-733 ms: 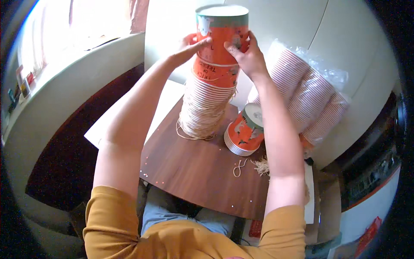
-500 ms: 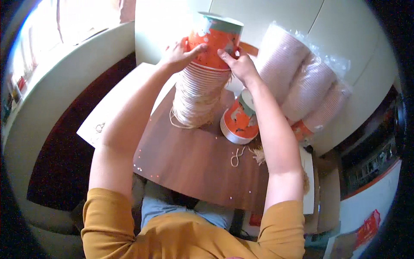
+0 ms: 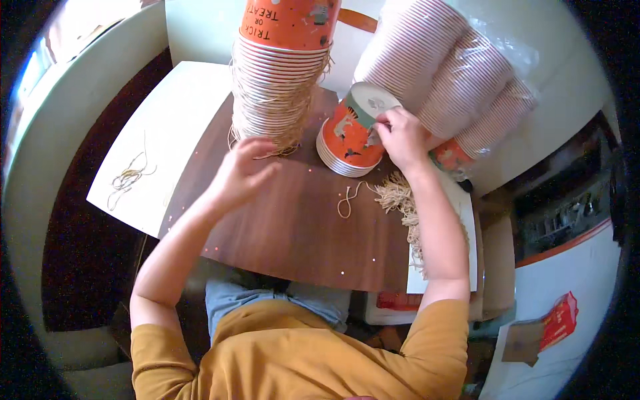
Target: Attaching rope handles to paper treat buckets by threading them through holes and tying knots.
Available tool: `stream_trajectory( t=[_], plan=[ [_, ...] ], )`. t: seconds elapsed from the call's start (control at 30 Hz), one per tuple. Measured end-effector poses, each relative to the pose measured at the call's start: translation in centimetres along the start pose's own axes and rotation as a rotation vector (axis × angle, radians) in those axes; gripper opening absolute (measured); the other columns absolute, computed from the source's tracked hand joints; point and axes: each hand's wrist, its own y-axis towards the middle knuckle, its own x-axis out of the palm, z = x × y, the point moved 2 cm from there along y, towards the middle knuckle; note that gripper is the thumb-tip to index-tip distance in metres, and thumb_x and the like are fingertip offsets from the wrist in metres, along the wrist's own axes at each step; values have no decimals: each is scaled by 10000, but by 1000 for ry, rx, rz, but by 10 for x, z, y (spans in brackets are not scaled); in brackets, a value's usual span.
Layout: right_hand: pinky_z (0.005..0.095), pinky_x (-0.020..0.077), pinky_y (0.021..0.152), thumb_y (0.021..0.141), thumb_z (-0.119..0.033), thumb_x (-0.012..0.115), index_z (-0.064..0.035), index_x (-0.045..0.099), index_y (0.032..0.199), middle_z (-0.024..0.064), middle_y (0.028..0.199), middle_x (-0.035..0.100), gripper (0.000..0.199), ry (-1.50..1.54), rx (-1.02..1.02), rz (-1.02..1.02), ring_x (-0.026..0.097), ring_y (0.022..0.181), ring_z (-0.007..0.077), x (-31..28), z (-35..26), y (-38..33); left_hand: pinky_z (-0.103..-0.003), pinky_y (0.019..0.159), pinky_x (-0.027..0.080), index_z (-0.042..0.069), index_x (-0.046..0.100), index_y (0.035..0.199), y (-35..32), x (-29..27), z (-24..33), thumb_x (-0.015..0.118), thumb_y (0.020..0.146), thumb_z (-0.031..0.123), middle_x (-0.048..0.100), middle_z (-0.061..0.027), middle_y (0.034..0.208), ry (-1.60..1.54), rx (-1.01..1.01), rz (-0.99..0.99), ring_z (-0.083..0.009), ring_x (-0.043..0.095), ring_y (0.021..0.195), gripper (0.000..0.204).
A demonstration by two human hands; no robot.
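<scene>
A tall stack of upside-down paper buckets [image 3: 280, 77] stands at the back of the brown table, an orange printed one on top and strings hanging round the white rims below. My left hand [image 3: 241, 175] is in front of its base, fingers apart and holding nothing. To the right is a short stack of upside-down orange paper buckets [image 3: 350, 137] with green bases. My right hand [image 3: 402, 139] has its bent fingers on the upper right side of the top bucket; its far fingertips are partly hidden.
Several long bucket stacks in clear plastic [image 3: 460, 87] lean at the back right. A pile of beige strings [image 3: 398, 195] lies beside my right forearm, with a loose string loop [image 3: 345, 202] near it. More strings [image 3: 130, 175] rest on the white board [image 3: 170, 127] at left.
Both hands have let go of the orange bucket on top of the tall stack. My left hand has come down and nearer; my right hand has moved to the short stack. The view has shifted.
</scene>
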Motion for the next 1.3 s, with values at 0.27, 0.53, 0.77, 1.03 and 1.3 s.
stream_trajectory(
  t=[0.27, 0.53, 0.77, 1.03, 1.3],
  plan=[
    [377, 512, 702, 744, -89, 710, 0, 657, 826, 166, 816, 667, 132, 106, 87, 13, 652, 757, 297, -70, -11, 50, -367, 955, 452, 5, 596, 1155, -10, 43, 17, 707, 830, 263, 554, -162, 1242, -150, -138, -120, -244, 554, 1123, 430],
    [279, 494, 645, 796, -70, 695, 11, 653, 867, 54, 755, 663, 116, 219, 236, -109, 592, 678, 113, -75, -24, 45, -367, 951, 453, 55, 499, 1283, 40, 120, 10, 731, 830, 228, 593, -57, 1230, -1386, -397, -163, -168, 568, 1101, 538],
    [333, 509, 654, 808, -125, 691, 10, 660, 900, 137, 798, 683, 167, 34, 179, 193, 647, 690, 203, -120, -4, 44, -415, 843, 543, 66, 543, 1198, 33, 147, -11, 692, 850, 130, 644, -62, 1128, -1397, -699, -52, -217, 639, 979, 384],
    [285, 478, 753, 869, -130, 672, -11, 586, 1045, 50, 926, 627, 230, 682, 285, 569, 575, 801, 131, -165, 3, -27, -318, 583, 553, -80, 639, 891, 56, 102, -17, 660, 873, 282, 676, -155, 784, -226, -648, 4, -192, 642, 562, 364],
    [404, 535, 809, 864, -116, 652, -48, 599, 985, 103, 973, 673, 148, 1968, 1000, 484, 647, 866, 244, 27, -76, -187, -377, 636, 516, 38, 583, 1148, -39, 16, 126, 771, 712, 205, 580, -159, 1102, 79, 401, 119, -287, 626, 800, 504]
  ],
)
